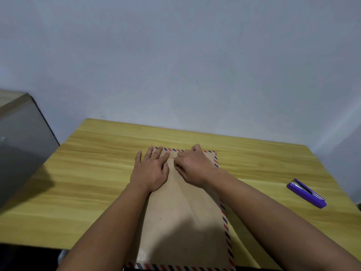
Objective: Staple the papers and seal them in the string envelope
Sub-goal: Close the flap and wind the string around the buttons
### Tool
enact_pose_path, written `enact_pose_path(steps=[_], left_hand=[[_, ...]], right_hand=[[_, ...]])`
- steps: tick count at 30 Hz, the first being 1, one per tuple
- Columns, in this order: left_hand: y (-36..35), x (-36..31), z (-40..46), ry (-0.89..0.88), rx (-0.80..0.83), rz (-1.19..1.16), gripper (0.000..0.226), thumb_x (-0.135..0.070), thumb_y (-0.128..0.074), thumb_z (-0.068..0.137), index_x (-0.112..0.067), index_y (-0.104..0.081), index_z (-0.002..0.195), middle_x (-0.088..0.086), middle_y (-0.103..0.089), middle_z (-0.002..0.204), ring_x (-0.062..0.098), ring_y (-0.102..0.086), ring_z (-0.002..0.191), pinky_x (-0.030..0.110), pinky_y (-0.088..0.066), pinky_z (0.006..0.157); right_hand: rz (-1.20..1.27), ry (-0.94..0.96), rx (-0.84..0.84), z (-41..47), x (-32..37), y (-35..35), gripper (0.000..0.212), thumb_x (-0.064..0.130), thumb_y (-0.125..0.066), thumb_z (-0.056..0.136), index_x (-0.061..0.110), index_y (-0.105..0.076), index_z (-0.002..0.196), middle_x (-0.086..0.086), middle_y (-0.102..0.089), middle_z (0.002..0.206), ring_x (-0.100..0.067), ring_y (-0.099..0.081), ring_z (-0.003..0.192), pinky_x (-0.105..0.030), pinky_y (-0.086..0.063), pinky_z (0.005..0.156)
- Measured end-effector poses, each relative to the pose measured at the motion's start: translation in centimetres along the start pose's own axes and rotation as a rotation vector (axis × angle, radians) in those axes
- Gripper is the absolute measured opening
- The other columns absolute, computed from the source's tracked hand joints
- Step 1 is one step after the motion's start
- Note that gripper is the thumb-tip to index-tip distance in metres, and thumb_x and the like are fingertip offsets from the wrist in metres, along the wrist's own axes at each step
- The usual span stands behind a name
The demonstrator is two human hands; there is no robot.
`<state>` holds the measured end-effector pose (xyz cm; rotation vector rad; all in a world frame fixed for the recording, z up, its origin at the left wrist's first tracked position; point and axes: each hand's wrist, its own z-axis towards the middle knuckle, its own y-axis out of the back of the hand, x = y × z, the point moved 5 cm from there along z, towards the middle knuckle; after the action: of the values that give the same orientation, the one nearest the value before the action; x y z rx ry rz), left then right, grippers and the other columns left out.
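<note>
A brown envelope (183, 218) with a red and blue striped border lies lengthwise on the wooden table (93, 173), its flap end at the far side. My left hand (151, 171) lies flat, fingers spread, pressing the envelope's far left part. My right hand (192, 166) has its fingers curled at the flap edge in the middle, pinching something small there; the string is too small to make out. No loose papers are in sight. A purple stapler (305, 192) lies on the table to the right, apart from both hands.
A grey box-like object (21, 145) stands beyond the table's left edge. A pale wall (175, 65) rises right behind the table's far edge. Bare wood shows left of the envelope and between it and the stapler.
</note>
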<state>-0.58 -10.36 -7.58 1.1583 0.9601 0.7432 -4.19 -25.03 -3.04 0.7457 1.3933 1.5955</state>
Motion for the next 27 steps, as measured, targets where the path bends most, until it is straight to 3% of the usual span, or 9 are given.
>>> enact_pose_path(steps=[5,12,19,27], left_hand=[[0.1,0.0,0.0,-0.005,-0.003,0.008,0.058,-0.043,-0.023,0.099,-0.038,-0.029,0.156,-0.006,-0.017,0.169,0.023,-0.007,0.157,0.056,-0.004,0.124],[0.0,0.1,0.0,-0.002,-0.005,0.011,0.057,-0.044,-0.024,0.100,-0.038,-0.030,0.156,-0.007,-0.017,0.169,0.022,-0.007,0.157,0.056,-0.003,0.124],[-0.1,0.1,0.1,-0.005,0.001,0.012,0.058,-0.044,-0.023,0.099,-0.038,-0.029,0.157,-0.007,-0.016,0.169,0.023,-0.006,0.157,0.057,-0.004,0.123],[0.1,-0.1,0.1,-0.016,-0.001,0.019,0.057,-0.043,-0.024,0.100,-0.037,-0.028,0.157,-0.006,-0.015,0.169,0.024,-0.006,0.157,0.057,-0.004,0.123]], right_hand=[[-0.005,-0.100,-0.026,1.9,-1.4,0.1,0.023,0.027,-0.044,0.103,0.027,-0.060,0.086,0.007,-0.057,0.085,-0.024,-0.057,0.078,-0.044,-0.035,0.081],[0.079,-0.329,0.093,1.4,-5.9,-0.8,0.024,0.034,-0.049,0.105,0.023,-0.070,0.099,0.006,-0.068,0.103,-0.021,-0.065,0.094,-0.042,-0.028,0.086],[0.215,-0.558,0.136,1.1,-8.8,-1.0,0.021,0.023,-0.052,0.098,0.022,-0.071,0.090,0.009,-0.073,0.100,-0.019,-0.064,0.097,-0.042,-0.033,0.088],[0.001,-0.339,0.238,6.5,-6.1,-1.0,0.023,0.025,-0.048,0.101,0.021,-0.068,0.090,0.005,-0.069,0.095,-0.022,-0.065,0.092,-0.047,-0.030,0.093]])
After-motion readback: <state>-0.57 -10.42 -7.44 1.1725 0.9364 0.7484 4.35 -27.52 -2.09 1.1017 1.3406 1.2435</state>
